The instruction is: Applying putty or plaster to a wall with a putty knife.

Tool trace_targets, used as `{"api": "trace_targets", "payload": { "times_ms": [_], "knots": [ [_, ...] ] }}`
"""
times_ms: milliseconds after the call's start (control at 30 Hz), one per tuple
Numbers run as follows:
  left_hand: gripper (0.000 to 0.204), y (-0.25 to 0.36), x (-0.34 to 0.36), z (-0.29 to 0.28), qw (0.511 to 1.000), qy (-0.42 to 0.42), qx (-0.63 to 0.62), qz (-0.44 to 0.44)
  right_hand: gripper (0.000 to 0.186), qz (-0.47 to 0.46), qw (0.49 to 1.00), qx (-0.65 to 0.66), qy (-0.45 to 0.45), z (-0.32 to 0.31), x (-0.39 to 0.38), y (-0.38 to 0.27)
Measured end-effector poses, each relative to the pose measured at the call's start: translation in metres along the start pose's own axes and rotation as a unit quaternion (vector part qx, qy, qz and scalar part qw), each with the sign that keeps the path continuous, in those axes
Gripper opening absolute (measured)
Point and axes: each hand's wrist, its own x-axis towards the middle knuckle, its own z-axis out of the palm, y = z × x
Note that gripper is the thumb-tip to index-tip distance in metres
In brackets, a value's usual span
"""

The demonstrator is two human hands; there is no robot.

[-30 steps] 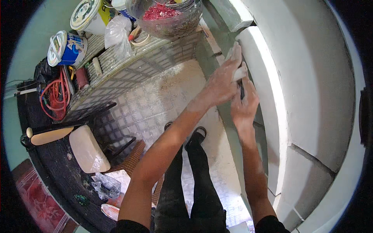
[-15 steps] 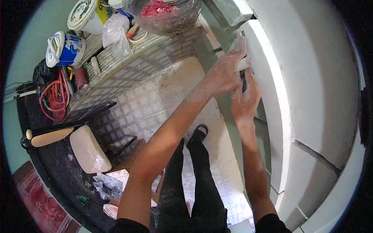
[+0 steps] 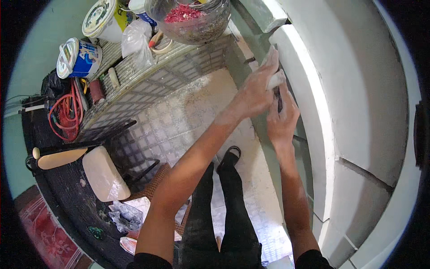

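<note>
My left hand point(image 3: 257, 92) and my right hand point(image 3: 283, 119) are together at the upper right, their fingers closed around a narrow dark strip-like tool point(image 3: 277, 96). Its exact kind is partly hidden by the fingers. White dust coats both hands. A white piece point(image 3: 275, 81) shows between the fingers; whether it belongs to the tool I cannot make out. The hands are beside the long edge of a curved white panel point(image 3: 309, 98), with the left hand farther from me and the right one nearer.
A low bench point(image 3: 130, 85) at the upper left bears a clear bowl point(image 3: 204, 31) of reddish material, a white bucket point(image 3: 107, 27), a blue tub point(image 3: 87, 58) and a plastic bag point(image 3: 136, 38). A red cable point(image 3: 67, 110) lies left. A chair with a pale cushion point(image 3: 105, 175) stands lower left.
Both hands, still closed on the dark tool, have shifted slightly toward me along the panel edge. The whole view has also turned a little.
</note>
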Motion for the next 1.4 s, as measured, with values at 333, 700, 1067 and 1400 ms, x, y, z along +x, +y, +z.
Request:
{"api": "trace_targets", "payload": {
  "times_ms": [333, 700, 1067, 1400],
  "knots": [
    [0.059, 0.002, 0.010, 0.005, 0.999, 0.027, -0.018, 0.042, 0.049, 0.034, 0.999, 0.003, 0.005, -0.006, 0.012, -0.005],
    [0.053, -0.018, 0.020, -0.002, 0.999, -0.018, 0.037, -0.001, 0.036, 0.013, 0.999, 0.023, 0.033, 0.006, 0.023, -0.008],
    [0.058, 0.008, 0.013, -0.007, 0.999, 0.020, 0.010, 0.048, 0.043, 0.037, 0.999, 0.008, 0.013, -0.002, 0.018, -0.016],
    [0.060, 0.016, 0.013, -0.008, 0.999, 0.016, -0.018, 0.026, 0.045, 0.036, 0.999, 0.026, -0.005, -0.010, 0.021, -0.022]
  ]
}}
